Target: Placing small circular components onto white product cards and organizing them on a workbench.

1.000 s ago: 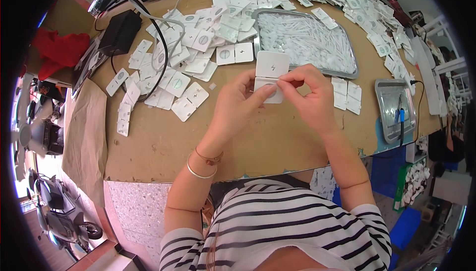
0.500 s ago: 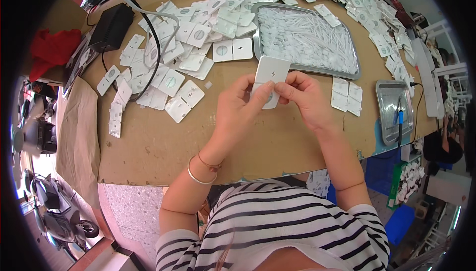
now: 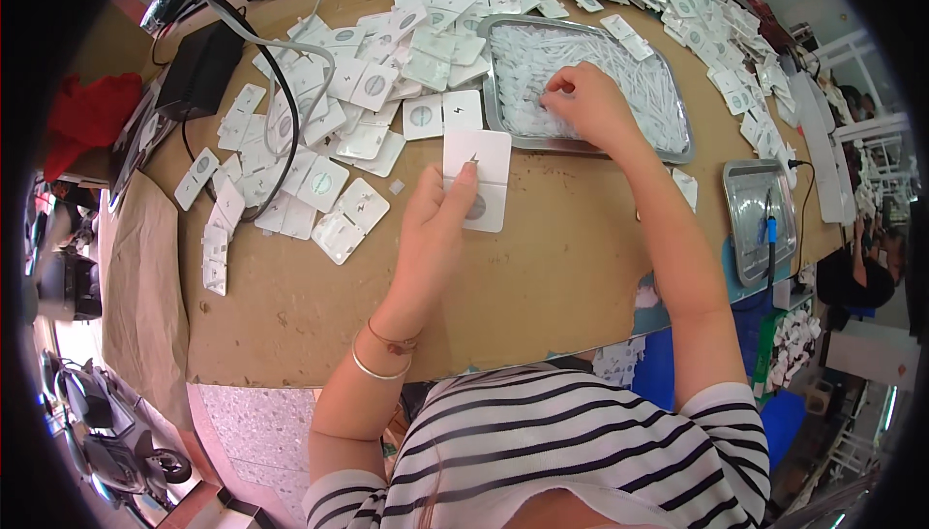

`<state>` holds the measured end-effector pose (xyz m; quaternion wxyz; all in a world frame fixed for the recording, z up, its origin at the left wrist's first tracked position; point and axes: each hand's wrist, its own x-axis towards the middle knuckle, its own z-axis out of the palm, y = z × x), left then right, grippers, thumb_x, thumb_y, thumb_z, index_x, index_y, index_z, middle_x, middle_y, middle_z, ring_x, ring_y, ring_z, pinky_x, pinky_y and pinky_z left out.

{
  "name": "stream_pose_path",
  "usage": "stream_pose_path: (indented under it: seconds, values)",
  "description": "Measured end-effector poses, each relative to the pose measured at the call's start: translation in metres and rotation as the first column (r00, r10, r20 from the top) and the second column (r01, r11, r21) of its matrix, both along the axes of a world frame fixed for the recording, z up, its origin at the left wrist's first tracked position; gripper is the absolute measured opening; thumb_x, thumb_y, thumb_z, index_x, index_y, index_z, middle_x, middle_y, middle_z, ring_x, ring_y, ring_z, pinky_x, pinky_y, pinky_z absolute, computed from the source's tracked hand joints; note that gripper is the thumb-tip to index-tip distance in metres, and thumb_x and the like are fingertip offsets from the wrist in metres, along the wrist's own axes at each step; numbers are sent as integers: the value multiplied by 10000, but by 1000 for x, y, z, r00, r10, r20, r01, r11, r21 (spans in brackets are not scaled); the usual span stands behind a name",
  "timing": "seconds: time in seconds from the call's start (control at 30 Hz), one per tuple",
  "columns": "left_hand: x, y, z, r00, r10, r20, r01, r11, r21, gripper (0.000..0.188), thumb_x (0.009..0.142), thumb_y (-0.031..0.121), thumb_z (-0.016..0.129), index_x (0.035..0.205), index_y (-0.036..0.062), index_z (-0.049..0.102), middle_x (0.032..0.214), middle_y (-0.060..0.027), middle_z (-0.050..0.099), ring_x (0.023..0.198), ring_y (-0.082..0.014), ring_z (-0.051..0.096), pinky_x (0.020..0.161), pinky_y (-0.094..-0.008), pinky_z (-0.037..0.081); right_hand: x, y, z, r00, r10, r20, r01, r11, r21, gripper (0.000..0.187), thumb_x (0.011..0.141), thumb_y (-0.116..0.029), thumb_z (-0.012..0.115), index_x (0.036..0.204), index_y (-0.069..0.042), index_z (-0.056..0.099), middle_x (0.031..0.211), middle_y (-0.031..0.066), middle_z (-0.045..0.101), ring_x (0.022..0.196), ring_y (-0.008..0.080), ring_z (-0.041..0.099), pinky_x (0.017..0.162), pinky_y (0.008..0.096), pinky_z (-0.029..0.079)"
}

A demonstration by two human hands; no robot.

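My left hand (image 3: 431,229) grips a white two-part folding panel (image 3: 491,161) by its left side, thumb on the front. The panel is held unfolded above the brown table; its upper half bears a lightning mark, its lower half a grey disc partly behind my thumb. Over a metal tray (image 3: 547,144) my right hand (image 3: 595,108) reaches in, thumb and fingers drawn together among small white strips and bits (image 3: 527,60). Whatever lies between those fingertips is too small to make out. More such panels are piled (image 3: 373,84) left of the tray.
Further panels (image 3: 716,55) curve along the far right edge. A smaller metal tray (image 3: 735,239) at the right holds a blue-and-black pen-like tool (image 3: 771,229) with a cable. At the far left stand a black box (image 3: 198,69) and looping cables (image 3: 290,108). Another panel (image 3: 685,188) lies beside my right forearm.
My right hand has let go of the panel and moved up and right into the tray. My left hand, keeping the panel, has shifted slightly left and nearer me.
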<state>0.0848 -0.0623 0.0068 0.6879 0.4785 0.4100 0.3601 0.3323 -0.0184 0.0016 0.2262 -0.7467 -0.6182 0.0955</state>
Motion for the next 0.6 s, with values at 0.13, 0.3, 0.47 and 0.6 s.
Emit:
stream_pose_path:
  seconds: [0.13,0.3,0.47,0.6]
  values:
    - [1,-2,7,999,-13,51,15,999,-38,333,920,327,545,998,7,493,855,-34,555,800,-90,499,738,-252,420,-1,8,1,997,-8,82,22,986,-166,140,789,-198,651,882,-94,645,903,80,598,848,248,588,737,365,475]
    - [-3,-2,5,967,-137,-213,147,988,36,413,895,379,541,1075,11,491,868,-42,559,752,-96,508,722,-254,418,-14,-14,22,957,-87,-278,90,996,-1,154,799,-144,662,904,-33,643,835,64,623,753,157,601,708,278,476]
    - [1,-5,3,944,-99,315,198,933,-300,526,918,437,397,1218,10,462,935,-89,575,695,-139,534,708,-289,438,-45,-68,44,577,74,-813,-36,997,66,193,856,-55,606,1036,5,643,850,59,640,770,105,600,710,241,491]
    - [1,-7,-2,889,-148,433,306,896,-323,516,940,437,363,1205,9,476,954,-102,582,690,-151,543,691,-297,453,-63,-96,47,378,137,-916,-144,986,88,190,839,-14,618,1024,13,652,966,93,643,823,134,609,752,259,488]
